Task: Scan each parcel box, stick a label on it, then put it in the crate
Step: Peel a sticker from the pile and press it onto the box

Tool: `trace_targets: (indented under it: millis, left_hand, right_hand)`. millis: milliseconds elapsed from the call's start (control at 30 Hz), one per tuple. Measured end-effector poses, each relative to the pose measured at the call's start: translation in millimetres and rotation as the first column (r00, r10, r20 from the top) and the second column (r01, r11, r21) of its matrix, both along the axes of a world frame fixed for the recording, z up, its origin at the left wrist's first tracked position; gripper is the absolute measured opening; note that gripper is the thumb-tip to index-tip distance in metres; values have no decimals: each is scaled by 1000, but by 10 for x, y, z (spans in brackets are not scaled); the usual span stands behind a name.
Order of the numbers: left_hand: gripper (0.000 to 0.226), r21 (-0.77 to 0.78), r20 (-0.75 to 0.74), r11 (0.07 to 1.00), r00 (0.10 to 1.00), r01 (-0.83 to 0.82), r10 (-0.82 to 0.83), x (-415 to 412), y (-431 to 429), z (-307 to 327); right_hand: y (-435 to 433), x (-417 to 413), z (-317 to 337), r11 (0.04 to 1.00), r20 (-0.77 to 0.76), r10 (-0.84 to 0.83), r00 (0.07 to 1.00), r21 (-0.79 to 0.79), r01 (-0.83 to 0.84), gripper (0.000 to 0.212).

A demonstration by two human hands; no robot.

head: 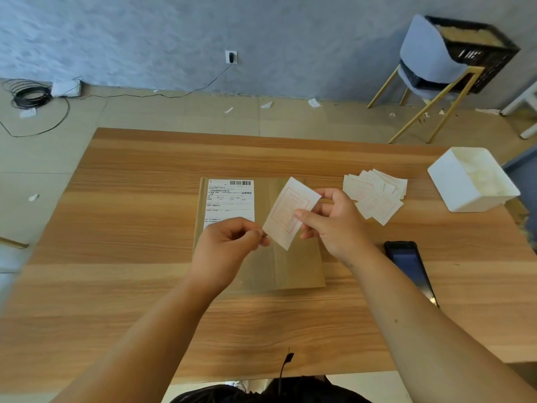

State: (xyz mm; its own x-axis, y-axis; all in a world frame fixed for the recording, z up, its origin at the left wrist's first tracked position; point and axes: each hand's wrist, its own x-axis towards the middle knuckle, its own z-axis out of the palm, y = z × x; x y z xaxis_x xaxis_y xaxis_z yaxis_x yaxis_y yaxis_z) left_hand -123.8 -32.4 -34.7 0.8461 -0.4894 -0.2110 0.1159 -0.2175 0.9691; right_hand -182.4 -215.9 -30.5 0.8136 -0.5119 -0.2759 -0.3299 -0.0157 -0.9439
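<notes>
I am watching the left hand (pixel 223 245) and right hand (pixel 334 225) both pinching one label (pixel 287 210) above the parcel box (pixel 290 269).

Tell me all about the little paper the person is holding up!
The label is a small, whitish paper rectangle with a red printed frame and red marks too blurry to read. It is held tilted above the flat brown parcel box. The left hand pinches its lower left edge; the right hand pinches its right side.
</notes>
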Motion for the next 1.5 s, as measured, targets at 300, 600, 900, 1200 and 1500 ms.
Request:
trace_targets:
  millis: [300, 600, 900, 1200, 1500]
  left_hand:
    - [13, -40, -36, 997, 997, -65, 64, 42, 33, 5]
    - [22, -35, -70, 999, 997, -16, 14, 91, 7, 13]
    - [22, -52, -95, 999, 995, 6, -11, 83, -34, 33]
    - [28, -64, -97, 998, 995, -3, -3, 89, -38, 28]
    - [24, -8, -85, 996, 993, -86, 85, 88, -48, -8]
  right_hand:
    - [-22, 7, 22, 999, 56, 48, 997, -29, -46, 38]
    - [-47, 21, 26, 998, 67, 44, 997, -56, -40, 39]
    - [-72, 26, 25, 998, 54, 27, 998, -51, -25, 40]
    - [40, 0, -46, 919, -45, -187, 981, -361, 159, 56]
    - [210, -126, -39, 813, 58, -117, 991, -568, 129, 22]
